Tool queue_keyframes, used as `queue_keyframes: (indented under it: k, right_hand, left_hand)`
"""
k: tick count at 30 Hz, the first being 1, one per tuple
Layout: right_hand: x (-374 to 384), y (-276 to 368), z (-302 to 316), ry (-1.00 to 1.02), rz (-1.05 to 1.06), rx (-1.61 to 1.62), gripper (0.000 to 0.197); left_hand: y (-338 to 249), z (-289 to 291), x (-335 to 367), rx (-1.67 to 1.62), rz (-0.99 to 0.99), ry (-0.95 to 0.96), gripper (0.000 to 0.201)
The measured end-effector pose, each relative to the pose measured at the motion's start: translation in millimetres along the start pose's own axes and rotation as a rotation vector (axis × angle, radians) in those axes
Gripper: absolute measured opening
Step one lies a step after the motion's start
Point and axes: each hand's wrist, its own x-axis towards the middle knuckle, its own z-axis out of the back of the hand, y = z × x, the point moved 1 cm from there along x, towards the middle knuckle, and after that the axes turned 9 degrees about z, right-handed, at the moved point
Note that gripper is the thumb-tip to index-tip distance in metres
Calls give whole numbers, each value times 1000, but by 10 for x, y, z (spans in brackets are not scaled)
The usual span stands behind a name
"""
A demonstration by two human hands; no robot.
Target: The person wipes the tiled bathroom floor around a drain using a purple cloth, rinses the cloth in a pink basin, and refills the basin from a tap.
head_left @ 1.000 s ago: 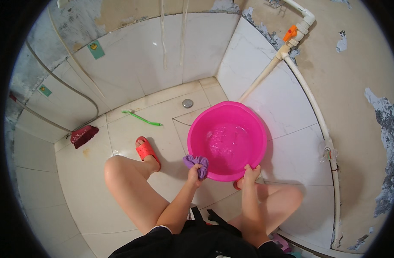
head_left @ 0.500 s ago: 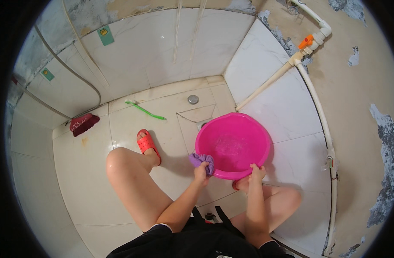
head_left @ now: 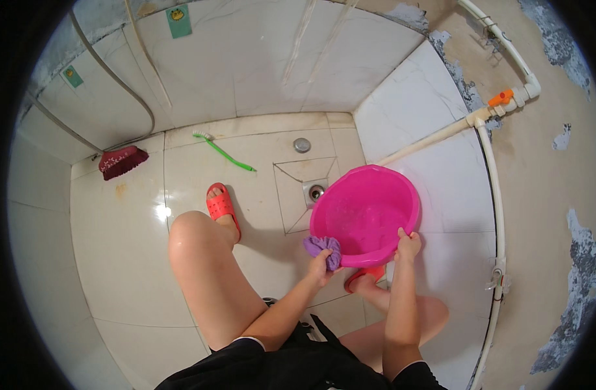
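A bright pink plastic basin (head_left: 363, 211) is held in front of me, beside the right-hand wall. My left hand (head_left: 321, 268) is closed round a bunched purple cloth (head_left: 324, 250) and presses it to the basin's near left rim. At the near right rim, my right hand (head_left: 407, 246) grips the basin with the thumb on top and the fingers underneath, mostly hidden. Inside the basin no object stands out; whether a little water lies in it, I cannot tell.
A square floor drain (head_left: 316, 193) shows just left of the basin, with a round metal cap (head_left: 302, 145) beyond it. A green long-handled brush (head_left: 226, 153) lies on the tiles. Farther left are a red broom (head_left: 121, 162) and my red slipper (head_left: 220, 207). A pipe with an orange valve (head_left: 501, 98) runs along the right wall.
The basin has shifted right and tilted more, uncovering the floor drain. Both hands have moved right with it, the left keeping the cloth. The whole view has turned slightly.
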Motion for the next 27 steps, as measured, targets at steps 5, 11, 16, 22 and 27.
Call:
queue_keyframes:
  k: [5,11,16,22,27]
  right_hand:
    - [-62,157,-243,-41,91,-35,22]
    - [-101,124,-385,-127,214,-249,18]
    - [-209,90,-520,-180,328,-291,17]
    - [-301,248,-698,-195,371,-411,19]
    - [-294,301,-807,-180,369,-455,22]
  left_hand:
    - [22,-76,55,-55,16,-34,37]
    - [62,-261,78,-147,16,-262,36]
    - [17,-244,155,-176,79,-182,35]
    - [-14,-255,176,-214,154,-48,33]
    - [-109,-226,240,-182,136,-10,32]
